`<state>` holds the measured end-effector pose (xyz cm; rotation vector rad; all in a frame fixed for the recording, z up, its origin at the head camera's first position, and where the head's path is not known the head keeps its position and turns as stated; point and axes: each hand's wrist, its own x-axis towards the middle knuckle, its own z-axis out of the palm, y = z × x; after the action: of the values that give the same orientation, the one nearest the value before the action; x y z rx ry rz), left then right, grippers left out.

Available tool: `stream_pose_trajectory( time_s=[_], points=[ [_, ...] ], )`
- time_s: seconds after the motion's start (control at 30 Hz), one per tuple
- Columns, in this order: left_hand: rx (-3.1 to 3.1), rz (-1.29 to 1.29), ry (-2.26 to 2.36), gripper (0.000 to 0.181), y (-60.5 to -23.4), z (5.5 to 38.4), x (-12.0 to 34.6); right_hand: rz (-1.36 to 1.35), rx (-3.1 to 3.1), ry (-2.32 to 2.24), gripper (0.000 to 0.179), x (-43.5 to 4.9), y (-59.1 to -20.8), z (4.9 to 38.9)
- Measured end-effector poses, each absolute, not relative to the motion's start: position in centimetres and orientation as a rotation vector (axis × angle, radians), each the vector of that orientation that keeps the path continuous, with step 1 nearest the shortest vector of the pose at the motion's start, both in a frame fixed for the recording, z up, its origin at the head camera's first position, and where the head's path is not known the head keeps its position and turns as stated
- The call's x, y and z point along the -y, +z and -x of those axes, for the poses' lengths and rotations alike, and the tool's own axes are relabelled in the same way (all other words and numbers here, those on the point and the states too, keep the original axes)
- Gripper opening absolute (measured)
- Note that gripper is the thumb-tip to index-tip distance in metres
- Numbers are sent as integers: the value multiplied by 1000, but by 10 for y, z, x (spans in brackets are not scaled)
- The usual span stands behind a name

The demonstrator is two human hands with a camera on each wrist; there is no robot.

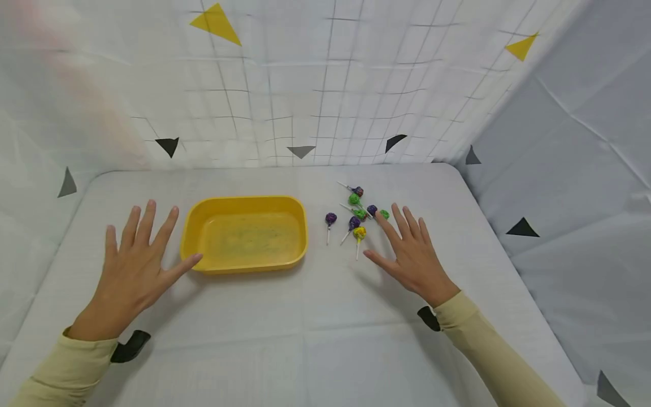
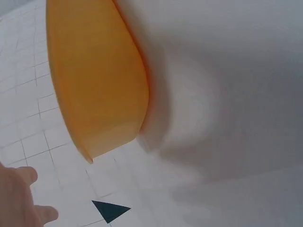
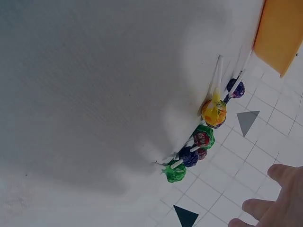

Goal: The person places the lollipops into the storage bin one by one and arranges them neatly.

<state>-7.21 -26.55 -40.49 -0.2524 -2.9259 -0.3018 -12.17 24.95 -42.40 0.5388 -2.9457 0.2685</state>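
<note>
A yellow rectangular tray (image 1: 244,267) stands on the white table, left of the middle. My left hand (image 1: 133,265) is held with fingers spread at its left side, the thumb overlapping the tray's corner in the head view. To the right of the tray lie several wrapped lollipops: a yellow lollipop (image 1: 359,233), green lollipops (image 1: 354,199) and purple lollipops (image 1: 331,218). Just right of them my right hand (image 1: 414,257) hovers with straight, spread fingers, holding nothing. In the right wrist view the yellow lollipop (image 3: 214,113) lies near a green lollipop (image 3: 175,173).
White cloth walls with grid lines and a yellow triangle (image 1: 217,24) rise behind the table (image 1: 305,362). Another cloth wall (image 1: 574,141) stands along the right side. The table's back edge runs just beyond the tray and lollipops.
</note>
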Motion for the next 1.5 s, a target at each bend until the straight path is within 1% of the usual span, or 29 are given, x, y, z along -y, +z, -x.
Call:
stream_pose_trajectory(
  time_s=[0.2, 0.4, 0.6, 0.83, 1.03, 1.27, 1.5],
  points=[
    [3036, 210, -684, 84, -403, 79, 266, -564, 2886, 313, 78, -245, -422, 124],
    [2985, 177, -1074, 74, -407, 90, 271, -547, 2881, 547, 65, -235, -415, 127],
    [2852, 57, -1387, 63, -424, 93, 275, -503, 2955, 798, 55, -220, -414, 136],
    [2630, -28, -1689, 62, -452, 94, 271, -534, 2962, 974, 42, -207, -416, 157],
    [2573, -32, -1701, 58, -465, 97, 267, -571, 2968, 1015, 41, -199, -417, 174],
    [2638, -100, -1672, 57, -469, 94, 265, -580, 3053, 936, 42, -184, -422, 194],
    [2622, -55, -1691, 56, -472, 95, 267, -545, 3181, 823, 43, -170, -423, 210]
  ],
)
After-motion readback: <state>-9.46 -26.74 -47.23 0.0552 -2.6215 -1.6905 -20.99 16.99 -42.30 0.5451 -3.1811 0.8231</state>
